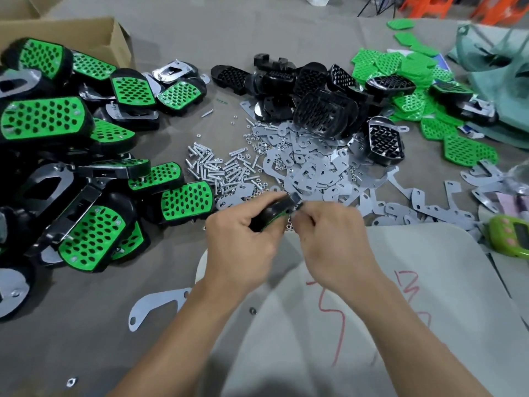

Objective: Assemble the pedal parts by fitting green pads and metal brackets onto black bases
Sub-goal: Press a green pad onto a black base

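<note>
Forearms (171, 348) enter from the lower edge and meet above a pale board (429, 282) marked with red strokes. Left hand (240, 247) is clenched round a pedal (273, 214), a black base with a green edge showing, held tilted near the board's far rim. Right hand (335, 242) pinches the pedal's right end between thumb and fingertips; a small metal part shows there, too blurred to identify. Directly beyond the hands lies a heap of loose screws (217, 167) with scattered nuts (259, 146), and just right of it a spread of grey metal brackets (309, 170). Behind the brackets sits a pile of black bases (315, 110), with loose green pads (400, 67) heaped to its right. Finished pedals (57, 133), green pads fitted, are stacked along the left side in front of a cardboard box (86, 32). One single bracket (154, 305) lies apart on the grey tabletop (71, 353), beside the left forearm. A green handheld device (509, 236) rests at the right edge.
</note>
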A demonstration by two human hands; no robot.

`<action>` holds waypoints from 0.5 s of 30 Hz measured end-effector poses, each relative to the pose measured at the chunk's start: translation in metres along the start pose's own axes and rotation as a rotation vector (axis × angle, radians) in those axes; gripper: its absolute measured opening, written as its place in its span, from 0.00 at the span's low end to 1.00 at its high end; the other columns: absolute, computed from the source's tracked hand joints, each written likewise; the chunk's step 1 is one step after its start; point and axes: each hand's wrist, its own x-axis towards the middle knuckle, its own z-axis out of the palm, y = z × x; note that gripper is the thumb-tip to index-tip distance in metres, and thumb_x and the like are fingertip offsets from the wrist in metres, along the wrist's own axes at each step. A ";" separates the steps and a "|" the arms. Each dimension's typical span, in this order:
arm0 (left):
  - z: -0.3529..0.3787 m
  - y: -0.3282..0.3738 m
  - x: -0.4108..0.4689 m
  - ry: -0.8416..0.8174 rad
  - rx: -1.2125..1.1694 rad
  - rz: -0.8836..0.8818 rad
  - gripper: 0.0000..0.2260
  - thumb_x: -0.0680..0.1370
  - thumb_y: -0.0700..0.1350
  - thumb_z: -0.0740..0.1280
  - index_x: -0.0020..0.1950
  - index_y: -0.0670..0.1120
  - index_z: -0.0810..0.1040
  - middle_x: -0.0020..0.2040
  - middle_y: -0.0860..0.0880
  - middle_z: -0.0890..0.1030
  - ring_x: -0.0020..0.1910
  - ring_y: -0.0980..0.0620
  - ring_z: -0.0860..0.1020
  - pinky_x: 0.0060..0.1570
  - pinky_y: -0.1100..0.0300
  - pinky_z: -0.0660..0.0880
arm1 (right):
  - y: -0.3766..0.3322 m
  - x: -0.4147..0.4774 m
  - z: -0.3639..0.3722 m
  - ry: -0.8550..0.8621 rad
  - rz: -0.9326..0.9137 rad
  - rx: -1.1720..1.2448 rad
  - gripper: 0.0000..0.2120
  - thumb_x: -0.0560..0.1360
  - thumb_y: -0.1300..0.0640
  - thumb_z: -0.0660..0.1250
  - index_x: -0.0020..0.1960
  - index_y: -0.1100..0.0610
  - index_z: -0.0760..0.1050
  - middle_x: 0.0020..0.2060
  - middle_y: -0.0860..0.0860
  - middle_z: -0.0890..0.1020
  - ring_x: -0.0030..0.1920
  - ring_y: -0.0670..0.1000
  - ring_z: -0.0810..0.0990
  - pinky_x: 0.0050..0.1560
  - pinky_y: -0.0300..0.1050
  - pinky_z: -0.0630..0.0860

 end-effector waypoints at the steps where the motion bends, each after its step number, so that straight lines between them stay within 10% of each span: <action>1: 0.001 0.002 0.000 0.006 -0.006 -0.010 0.18 0.71 0.39 0.72 0.53 0.60 0.85 0.44 0.63 0.86 0.42 0.65 0.82 0.47 0.67 0.79 | -0.002 -0.001 0.004 -0.049 0.033 0.023 0.21 0.78 0.60 0.62 0.27 0.54 0.63 0.21 0.48 0.66 0.24 0.51 0.63 0.30 0.47 0.56; 8: -0.002 0.001 0.009 -0.040 0.004 -0.010 0.16 0.71 0.39 0.72 0.54 0.55 0.88 0.44 0.61 0.87 0.42 0.64 0.83 0.45 0.68 0.78 | -0.008 -0.005 0.006 -0.053 0.222 0.253 0.15 0.78 0.59 0.60 0.32 0.54 0.67 0.23 0.49 0.67 0.26 0.50 0.62 0.34 0.49 0.57; 15: 0.004 0.000 0.017 0.000 -0.144 -0.169 0.12 0.71 0.40 0.74 0.45 0.58 0.88 0.42 0.51 0.87 0.39 0.58 0.80 0.43 0.59 0.80 | -0.008 0.009 -0.010 0.053 -0.034 -0.050 0.20 0.79 0.50 0.65 0.32 0.58 0.71 0.25 0.50 0.75 0.32 0.55 0.74 0.37 0.51 0.71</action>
